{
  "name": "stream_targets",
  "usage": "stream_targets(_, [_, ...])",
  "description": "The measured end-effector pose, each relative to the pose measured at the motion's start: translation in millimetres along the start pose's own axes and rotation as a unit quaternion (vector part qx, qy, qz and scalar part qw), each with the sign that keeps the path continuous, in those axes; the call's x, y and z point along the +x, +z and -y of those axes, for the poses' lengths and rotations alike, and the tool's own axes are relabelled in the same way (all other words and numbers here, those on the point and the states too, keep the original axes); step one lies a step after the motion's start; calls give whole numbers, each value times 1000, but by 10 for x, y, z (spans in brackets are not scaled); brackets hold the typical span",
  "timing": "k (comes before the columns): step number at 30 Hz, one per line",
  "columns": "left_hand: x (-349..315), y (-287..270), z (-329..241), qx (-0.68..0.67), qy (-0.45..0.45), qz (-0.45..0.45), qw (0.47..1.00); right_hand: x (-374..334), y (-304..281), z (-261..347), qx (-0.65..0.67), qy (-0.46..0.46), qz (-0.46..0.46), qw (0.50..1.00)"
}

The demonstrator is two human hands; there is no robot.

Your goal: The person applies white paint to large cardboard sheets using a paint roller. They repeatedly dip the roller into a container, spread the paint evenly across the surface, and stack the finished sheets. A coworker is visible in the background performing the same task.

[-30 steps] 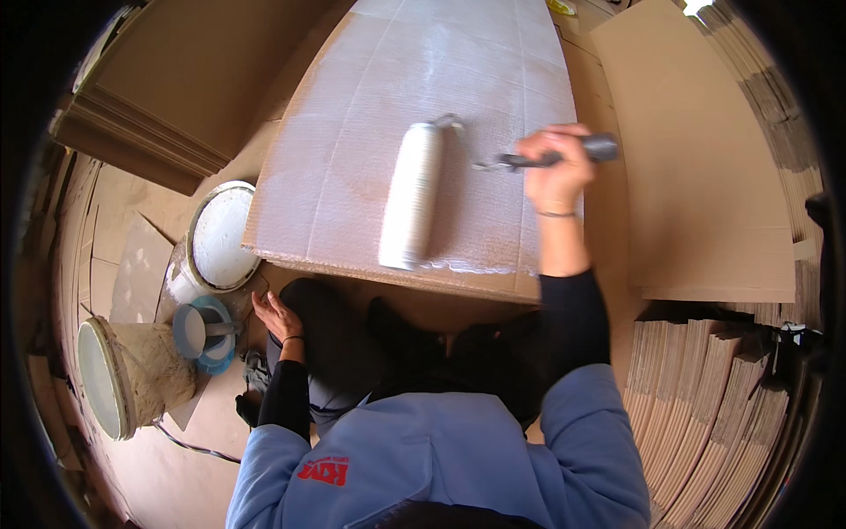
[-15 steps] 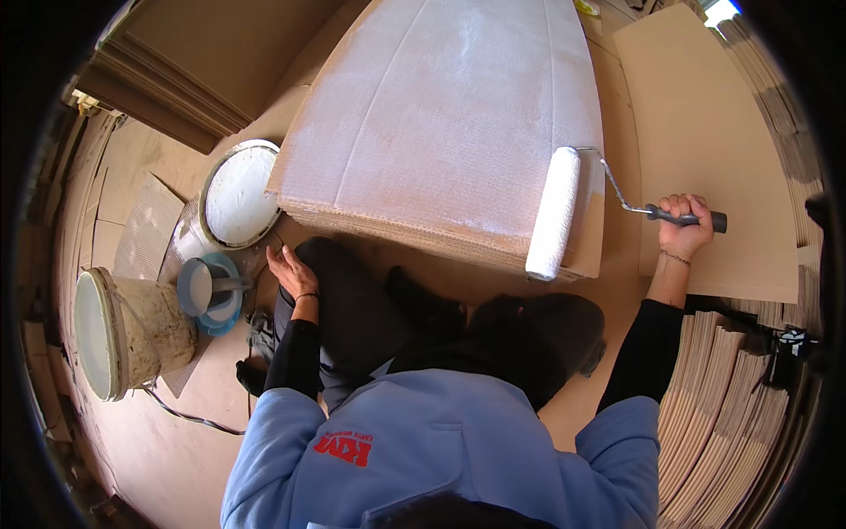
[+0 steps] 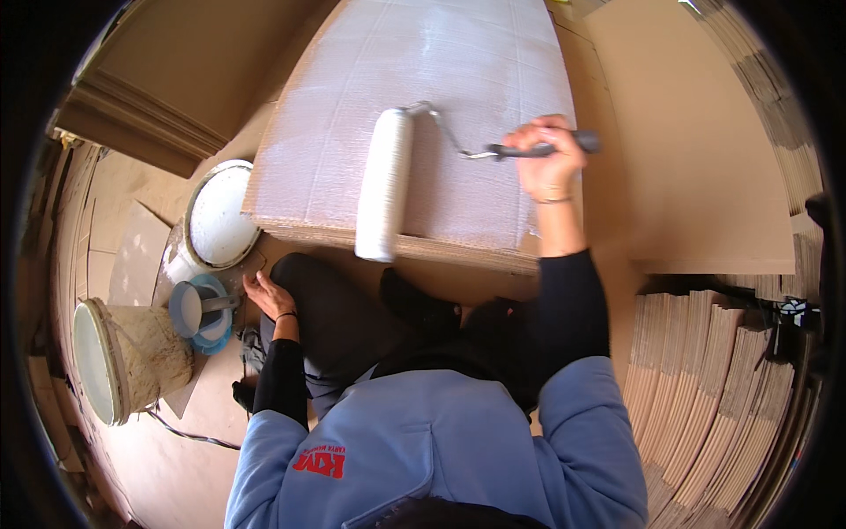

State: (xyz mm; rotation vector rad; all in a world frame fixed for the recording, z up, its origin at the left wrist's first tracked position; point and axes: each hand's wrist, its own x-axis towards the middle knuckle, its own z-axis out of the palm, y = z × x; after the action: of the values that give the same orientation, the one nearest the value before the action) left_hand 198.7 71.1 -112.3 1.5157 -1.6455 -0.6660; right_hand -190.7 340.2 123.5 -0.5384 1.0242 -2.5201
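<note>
My right hand (image 3: 548, 157) is closed around the dark handle of a paint roller (image 3: 385, 185). The white sleeve of the roller lies across the near edge of a stack of cardboard sheets (image 3: 308, 159), its lower end reaching past that edge. A whitish wet coat covers the top sheet. My left hand (image 3: 269, 295) hangs beside my left knee with its fingers apart and holds nothing. Close to it stands a blue container (image 3: 211, 338) with a grey-handled cup (image 3: 187, 309) in it.
Left of the stack are a white-topped bucket (image 3: 220, 216) and a stained bucket (image 3: 145, 353). Folded cardboard (image 3: 159, 115) stands at the far left. A large plain sheet (image 3: 696, 167) lies on the right, with upright bundles of cardboard (image 3: 705, 379) nearer me.
My right hand has swept the roller leftward from the stack's right edge to about its middle. The strip along the right edge now looks coated. My left hand stays by the knee.
</note>
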Motion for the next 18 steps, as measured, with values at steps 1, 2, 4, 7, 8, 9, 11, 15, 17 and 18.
stream_targets(1, [-1,23,6,0,-21,11,1000,17,-177,308,-33,4,0,999])
stream_targets(2, [-6,53,9,-14,-18,11,1000,2,-341,639,-76,1,-1,997])
stream_targets(4, [12,113,8,-1,20,-2,1000,-75,-622,1248,-89,-3,32,996])
stream_targets(7, [48,145,10,27,17,4,999,-202,-905,1960,-179,-32,12,983])
stream_targets(8, [55,151,16,31,15,6,999,-213,-940,2088,-213,-46,-5,976])
stream_targets(9, [66,150,26,44,16,4,999,-229,-941,2185,-244,-72,-18,967])
stream_targets(11, [75,154,51,19,10,10,1000,-245,-867,2307,-294,-92,-71,949])
stream_targets(15, [65,157,113,53,19,5,998,-393,-538,2586,-265,-217,-186,921])
stream_targets(17, [90,177,141,76,31,1,997,-525,-414,2552,-231,-271,-247,901])
stream_targets(18, [100,205,160,76,40,-1,996,-574,-378,2450,-201,-291,-288,890])
